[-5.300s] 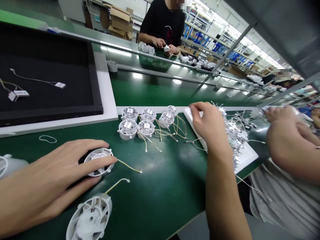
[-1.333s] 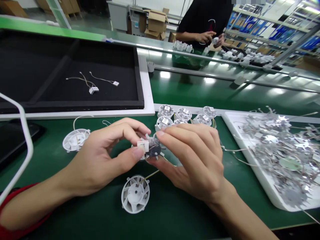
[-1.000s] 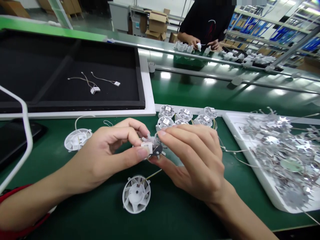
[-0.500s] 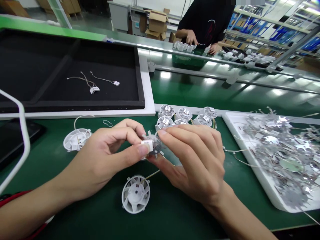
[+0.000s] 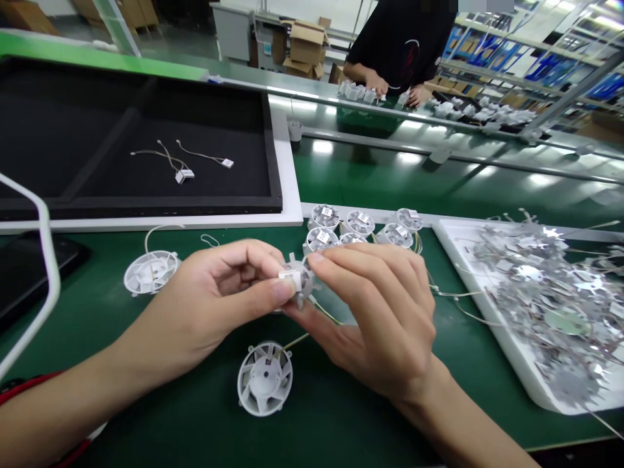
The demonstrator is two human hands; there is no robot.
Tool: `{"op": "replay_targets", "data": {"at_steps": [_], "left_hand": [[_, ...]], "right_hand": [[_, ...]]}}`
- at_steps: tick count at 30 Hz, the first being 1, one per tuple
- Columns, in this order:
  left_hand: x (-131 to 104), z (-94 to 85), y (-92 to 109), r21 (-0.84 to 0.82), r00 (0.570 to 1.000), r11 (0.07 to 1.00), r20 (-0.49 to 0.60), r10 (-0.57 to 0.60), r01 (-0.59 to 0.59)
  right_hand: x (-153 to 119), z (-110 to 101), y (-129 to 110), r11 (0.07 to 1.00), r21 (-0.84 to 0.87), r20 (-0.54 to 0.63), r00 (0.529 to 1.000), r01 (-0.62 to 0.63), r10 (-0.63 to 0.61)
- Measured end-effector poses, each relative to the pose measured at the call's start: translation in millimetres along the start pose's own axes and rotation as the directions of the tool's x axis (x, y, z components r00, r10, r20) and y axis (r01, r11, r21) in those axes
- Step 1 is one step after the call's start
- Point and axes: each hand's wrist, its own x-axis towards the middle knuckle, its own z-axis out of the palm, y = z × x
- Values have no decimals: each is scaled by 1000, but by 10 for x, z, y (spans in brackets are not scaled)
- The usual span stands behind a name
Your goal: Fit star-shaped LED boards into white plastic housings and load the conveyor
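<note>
Between my two hands is a small silvery star-shaped piece (image 5: 305, 283) with a white label and a thin wire. My left hand (image 5: 229, 292) is closed, its thumb pressing on the label. The fingers of my right hand (image 5: 375, 305) close on the opposite edge of the same piece. Below my hands a white round fan housing (image 5: 266, 379) lies on the green table, a wire running from it towards my right hand. Another white fan housing (image 5: 151, 272) rests to the left of my left hand. Part of the held piece is hidden by my fingers.
Several labelled fan units (image 5: 361, 222) stand in rows behind my hands. At right, a white tray (image 5: 507, 364) holds a heap of star-shaped pieces. A black panel (image 5: 97, 143) with labelled wires (image 5: 184, 174) lies back left. Across the table a person (image 5: 400, 45) handles white parts.
The star-shaped piece has turned slightly in my fingers. My left index finger has curled in and lowered, while my right hand has barely moved. The person opposite has shifted a hand.
</note>
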Motion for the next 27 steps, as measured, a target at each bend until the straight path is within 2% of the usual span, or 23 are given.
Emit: {"op": "replay_targets", "data": {"at_steps": [2,4,7,9,13,16,18,20,24,27], "left_hand": [[16,2,-1,-151,997,986,3,-74,73],[30,0,11,-231,992,965,35,-119,124],[49,-11,49,-209,976,961,156,-149,180],[63,-24,71,-165,970,968,181,-160,191],[75,-59,79,-137,967,968,176,-186,211],[65,-90,77,-138,959,966,211,-188,219],[55,-110,83,-134,956,966,228,-187,221],[47,-126,90,-122,955,968,233,-186,218],[56,-133,90,-97,961,976,219,-169,193],[74,-129,74,-56,965,984,210,-156,171]], "right_hand": [[-1,6,-6,996,82,3,999,-44,44],[0,10,-14,983,165,0,997,-74,75],[7,-8,-21,963,253,6,995,-95,96],[16,-49,-19,930,338,78,989,-147,128],[39,-156,2,761,540,258,931,-361,258],[52,-193,31,645,601,341,881,-472,328],[61,-198,55,602,613,381,859,-512,342],[68,-198,77,616,599,394,858,-512,330],[71,-203,91,760,469,367,882,-450,296],[78,-211,72,808,414,353,892,-420,283]]}}
